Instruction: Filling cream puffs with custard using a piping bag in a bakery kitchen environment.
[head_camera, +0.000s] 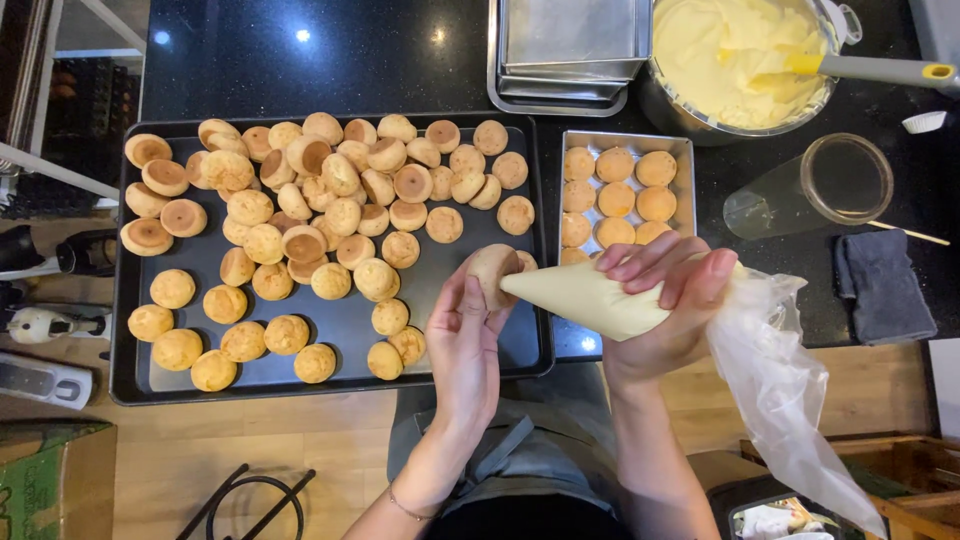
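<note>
We are filling: left hand (465, 335) is gripping a round golden puff (493, 272) over the dark baking tray (330, 325), right hand (665, 290) clenching the cream-filled plastic piping bag (590, 298) (tip touching it); next, we judge, a gentle squeeze.

The left hand (465, 340) is raised, fingers curled in a closed grip; just beside it, the right hand (665, 300) is clenched, forearms converging.

Golden-brown puffs (300, 230), pale-yellow piping bag (590, 298)

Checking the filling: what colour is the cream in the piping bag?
Pale yellow cream in the piping bag, clearest in the head view.
</note>
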